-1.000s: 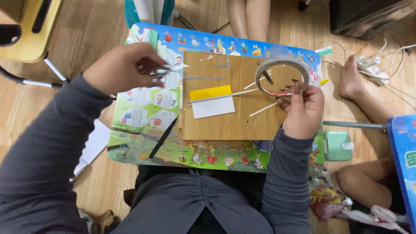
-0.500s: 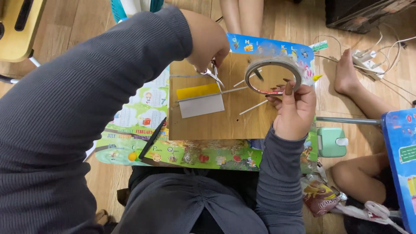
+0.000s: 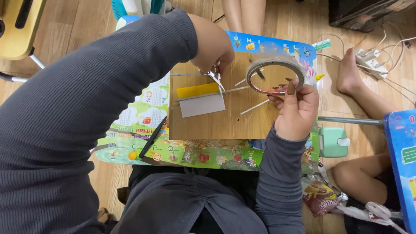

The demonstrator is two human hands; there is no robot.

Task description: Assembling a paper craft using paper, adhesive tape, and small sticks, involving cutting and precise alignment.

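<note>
My right hand (image 3: 296, 109) holds a roll of clear tape (image 3: 274, 74) upright over the right side of a brown board (image 3: 219, 122). My left hand (image 3: 214, 45) grips small metal scissors (image 3: 214, 76), blades pointing down toward the board, just left of the tape roll. Below the scissors lie a yellow paper piece (image 3: 196, 90) and a white card (image 3: 202, 105). Thin white sticks (image 3: 254, 106) rest on the board near the tape. My grey left sleeve fills the left of the view.
A colourful picture mat (image 3: 143, 117) lies under the board, with a black pen (image 3: 152, 137) on it. Another person's bare foot (image 3: 348, 73) and knee (image 3: 355, 175) are at the right. A green box (image 3: 333, 141), snack packet (image 3: 320, 197), power strip (image 3: 372, 58) and yellow chair (image 3: 17, 26) surround.
My left hand with the scissors has swung from the left of the mat across to the board, beside the tape roll. My right hand still holds the tape.
</note>
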